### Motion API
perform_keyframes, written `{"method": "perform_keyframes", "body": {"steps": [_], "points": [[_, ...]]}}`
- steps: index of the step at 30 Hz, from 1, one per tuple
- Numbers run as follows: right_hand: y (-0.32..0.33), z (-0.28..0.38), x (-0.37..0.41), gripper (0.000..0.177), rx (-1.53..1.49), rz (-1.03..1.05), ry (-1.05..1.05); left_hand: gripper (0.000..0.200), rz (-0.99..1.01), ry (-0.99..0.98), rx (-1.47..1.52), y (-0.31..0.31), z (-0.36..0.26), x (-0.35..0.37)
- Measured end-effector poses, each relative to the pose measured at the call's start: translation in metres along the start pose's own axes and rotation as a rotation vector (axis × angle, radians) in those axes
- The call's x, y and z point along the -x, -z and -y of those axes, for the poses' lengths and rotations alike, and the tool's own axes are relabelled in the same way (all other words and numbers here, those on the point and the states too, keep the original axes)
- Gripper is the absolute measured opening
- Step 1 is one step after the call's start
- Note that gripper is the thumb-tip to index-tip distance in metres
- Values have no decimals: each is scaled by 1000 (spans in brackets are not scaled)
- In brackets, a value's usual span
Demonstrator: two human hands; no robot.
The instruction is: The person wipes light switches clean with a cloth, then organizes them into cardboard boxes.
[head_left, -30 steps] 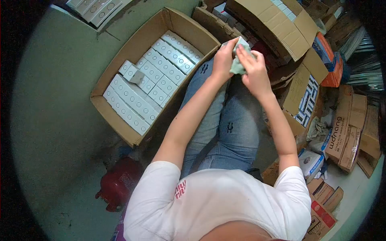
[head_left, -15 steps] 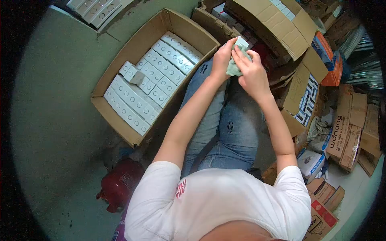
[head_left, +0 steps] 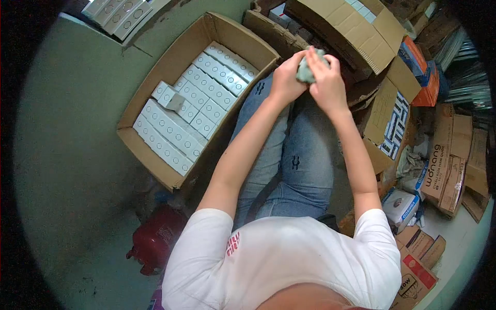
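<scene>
Above my knees my two hands are together at a pale green cloth (head_left: pixel 306 73). My right hand (head_left: pixel 329 85) grips the cloth, its fingers pressed over the top. My left hand (head_left: pixel 288 80) is closed from the other side, around a small white box that the cloth and fingers now hide. To the left stands an open cardboard box (head_left: pixel 150 168) with rows of small white boxes (head_left: pixel 195 94), each marked with a circle. One white box (head_left: pixel 170 99) sits tilted on top of the others.
Open cartons (head_left: pixel 385 121) with white boxes stand to the right and ahead. Flattened cardboard (head_left: pixel 444 155) and plastic packs (head_left: pixel 400 206) lie at far right. A dark red object (head_left: pixel 157 240) is on the floor at left. More white boxes (head_left: pixel 121 18) rest on a ledge.
The cloth and my right hand have shifted over the small white box, whose white end showed before and is now covered. My left hand has turned slightly.
</scene>
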State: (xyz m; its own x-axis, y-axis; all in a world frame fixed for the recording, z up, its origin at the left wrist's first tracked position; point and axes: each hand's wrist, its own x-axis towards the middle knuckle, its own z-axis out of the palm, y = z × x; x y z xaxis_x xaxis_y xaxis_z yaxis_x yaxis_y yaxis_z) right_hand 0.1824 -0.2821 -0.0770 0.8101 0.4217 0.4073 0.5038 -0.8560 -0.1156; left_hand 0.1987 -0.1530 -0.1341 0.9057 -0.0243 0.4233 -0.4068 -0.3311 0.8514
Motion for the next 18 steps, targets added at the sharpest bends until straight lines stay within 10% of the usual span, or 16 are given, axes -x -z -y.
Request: {"method": "perform_keyframes", "body": {"steps": [18], "points": [[16, -21, -10, 71, -301, 84, -148, 65, 55, -25, 146, -5, -4, 0]]}}
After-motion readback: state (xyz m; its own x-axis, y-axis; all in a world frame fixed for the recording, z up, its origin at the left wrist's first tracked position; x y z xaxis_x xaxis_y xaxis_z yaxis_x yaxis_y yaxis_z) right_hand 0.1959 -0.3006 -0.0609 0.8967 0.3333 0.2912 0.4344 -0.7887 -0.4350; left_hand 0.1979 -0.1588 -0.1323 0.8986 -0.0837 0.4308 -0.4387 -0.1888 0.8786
